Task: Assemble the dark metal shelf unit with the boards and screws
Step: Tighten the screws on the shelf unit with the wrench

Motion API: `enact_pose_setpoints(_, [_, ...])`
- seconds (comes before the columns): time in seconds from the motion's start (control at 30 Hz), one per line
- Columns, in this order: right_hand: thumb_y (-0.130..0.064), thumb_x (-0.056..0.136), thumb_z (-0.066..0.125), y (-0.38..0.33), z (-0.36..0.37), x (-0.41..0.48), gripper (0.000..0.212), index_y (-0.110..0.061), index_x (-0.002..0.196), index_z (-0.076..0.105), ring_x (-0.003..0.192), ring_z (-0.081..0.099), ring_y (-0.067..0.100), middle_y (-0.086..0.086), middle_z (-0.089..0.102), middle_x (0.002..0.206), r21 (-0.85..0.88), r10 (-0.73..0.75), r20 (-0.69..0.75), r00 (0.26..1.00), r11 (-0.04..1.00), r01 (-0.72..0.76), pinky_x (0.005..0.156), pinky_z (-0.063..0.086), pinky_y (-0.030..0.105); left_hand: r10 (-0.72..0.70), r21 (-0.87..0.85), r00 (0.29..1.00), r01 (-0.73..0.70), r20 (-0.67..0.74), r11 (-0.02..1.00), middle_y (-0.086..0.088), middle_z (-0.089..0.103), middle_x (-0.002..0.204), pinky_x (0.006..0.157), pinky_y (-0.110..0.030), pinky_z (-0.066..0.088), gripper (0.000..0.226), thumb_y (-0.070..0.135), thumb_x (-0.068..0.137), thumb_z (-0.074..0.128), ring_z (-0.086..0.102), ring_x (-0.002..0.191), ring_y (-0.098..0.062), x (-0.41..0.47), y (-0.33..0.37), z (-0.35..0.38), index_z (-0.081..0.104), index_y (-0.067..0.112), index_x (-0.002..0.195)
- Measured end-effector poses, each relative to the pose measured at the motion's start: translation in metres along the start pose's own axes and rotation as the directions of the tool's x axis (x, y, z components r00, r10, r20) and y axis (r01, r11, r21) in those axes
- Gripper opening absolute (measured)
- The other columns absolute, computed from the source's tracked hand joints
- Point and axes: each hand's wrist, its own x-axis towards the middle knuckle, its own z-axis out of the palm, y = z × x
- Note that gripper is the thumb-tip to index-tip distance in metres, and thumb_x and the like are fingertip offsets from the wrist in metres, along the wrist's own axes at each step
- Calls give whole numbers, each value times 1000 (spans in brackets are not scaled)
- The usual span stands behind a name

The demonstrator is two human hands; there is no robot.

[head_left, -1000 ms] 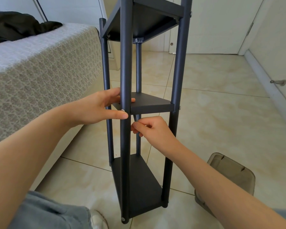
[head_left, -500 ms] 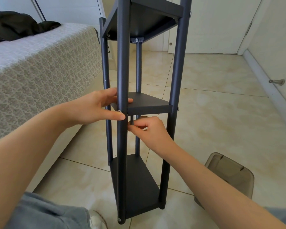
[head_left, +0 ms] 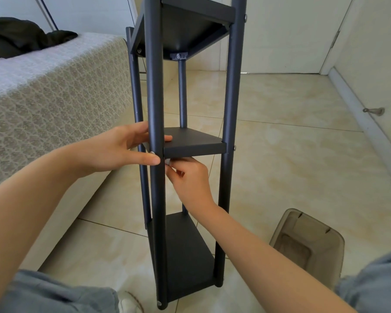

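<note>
- Right hand (head_left: 190, 177) has risen under the dark middle shelf board (head_left: 194, 141), pinching a small pale fastener (head_left: 168, 162); corner tightening seems begun.
- Left hand (head_left: 120, 152) still clasps the dark metal front pole (head_left: 155, 98).

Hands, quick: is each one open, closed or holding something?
Left hand: grips the front post at the middle board.
Right hand: pinches a small pale piece under that board; what it is cannot be told.

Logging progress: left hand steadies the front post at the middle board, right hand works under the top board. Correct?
No: the head view shows the right hand just under the middle board instead. The left hand does hold the front post.
</note>
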Motion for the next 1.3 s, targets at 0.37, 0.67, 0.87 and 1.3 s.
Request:
enact_pose_setpoints(0.37, [-16,93,64,3,7,1,18,-21,75,65,63,54,-1,-20,49,54,144,125,62,990,981,-132,67,41,3,-15,1,1000,15,5,1000,28,58,136,108,-22,32,66,37,77,74,47,130,11,-5,0,-1,51,38,138])
enact_pose_setpoints(0.67, [-25,94,61,2,-11,-3,28,-24,66,60,58,51,0,-16,52,54,91,203,258,945,968,-233,62,37,17,-24,3,1000,24,5,1000,27,59,135,111,-24,32,66,37,77,75,48,130,10,-6,3,0,51,34,139])
enact_pose_setpoints(0.87, [-24,95,60,2,-26,-7,18,-20,84,74,78,61,-4,-23,62,67,71,222,292,931,965,-252,63,41,2,-36,3,999,36,-12,999,26,60,134,113,-26,31,67,37,76,75,49,129,10,-7,3,0,50,35,139])
enact_pose_setpoints(1.3, [-22,92,66,-7,-35,-7,19,-9,84,78,70,61,5,-5,64,64,9,219,297,929,973,-232,57,41,3,-52,-5,998,52,-20,999,29,60,132,110,-23,30,59,27,84,76,49,125,13,-4,1,1,51,38,136])
